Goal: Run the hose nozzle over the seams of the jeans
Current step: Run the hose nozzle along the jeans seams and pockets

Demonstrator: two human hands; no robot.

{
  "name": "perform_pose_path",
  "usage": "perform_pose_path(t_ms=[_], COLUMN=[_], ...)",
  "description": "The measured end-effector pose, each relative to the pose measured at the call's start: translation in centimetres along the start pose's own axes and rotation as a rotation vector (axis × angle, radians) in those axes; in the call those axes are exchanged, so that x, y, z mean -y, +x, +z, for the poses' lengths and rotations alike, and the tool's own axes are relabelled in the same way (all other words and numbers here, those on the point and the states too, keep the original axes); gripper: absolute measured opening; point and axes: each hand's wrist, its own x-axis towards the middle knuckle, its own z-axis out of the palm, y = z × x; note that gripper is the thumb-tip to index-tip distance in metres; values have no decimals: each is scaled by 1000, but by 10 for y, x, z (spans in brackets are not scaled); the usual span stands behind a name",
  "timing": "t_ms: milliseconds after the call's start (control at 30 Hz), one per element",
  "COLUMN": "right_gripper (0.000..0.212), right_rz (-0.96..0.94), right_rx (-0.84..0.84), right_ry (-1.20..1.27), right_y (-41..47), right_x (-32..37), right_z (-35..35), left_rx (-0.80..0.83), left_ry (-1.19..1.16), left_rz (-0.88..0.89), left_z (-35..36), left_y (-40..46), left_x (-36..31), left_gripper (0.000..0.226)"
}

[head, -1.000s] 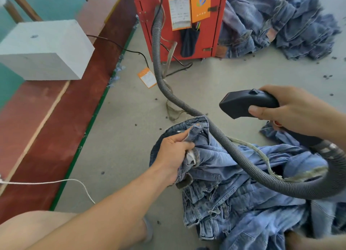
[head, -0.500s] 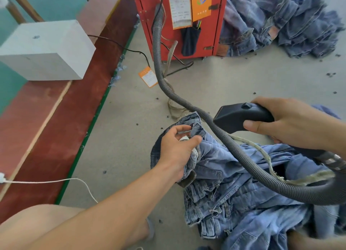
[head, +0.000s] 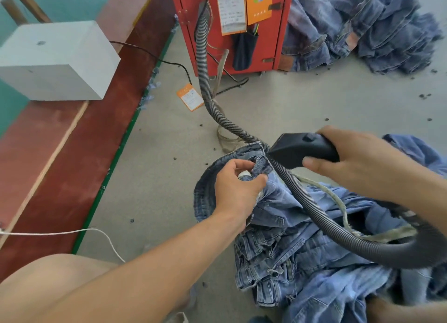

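Left hand (head: 238, 189) pinches the jeans (head: 302, 250) edge, lifting its seam up. Right hand (head: 358, 163) grips the nozzle (head: 297, 149), just beside that seam, ready to clean it.

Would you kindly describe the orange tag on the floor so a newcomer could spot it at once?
Find the red cabinet at the top of the view, where the grey hose starts. The tag lies flat on the floor just below the cabinet's left corner, left of the hose. Unlike the orange labels hanging on the cabinet, it lies loose and tilted.
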Motion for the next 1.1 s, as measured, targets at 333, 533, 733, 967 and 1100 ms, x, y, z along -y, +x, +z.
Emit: perform_pose_path(t_ms=[333, 533, 733, 967, 1100], right_gripper=[21, 14, 19, 20, 29], right_rz=[28, 100, 122, 16, 114], right_rx=[46, 191, 81, 122, -11], right_ry=[113, 355, 312, 1, 5], right_y=[13, 19, 14, 1, 20], right_x=[-9, -5, -12, 11, -3], right_z=[-7, 12, -4, 20, 8], left_rx=[22, 165, 142, 194, 265], left_ry=[45, -84, -127, -179, -135], left_rz=[-17, -147, -160, -177, -201], left_z=[2, -2, -7, -6, -4], left_y=[-6, -5, -1, 0, -3], left_x=[3, 6, 5, 6, 10], left_gripper=[27, 37, 36, 36, 35])
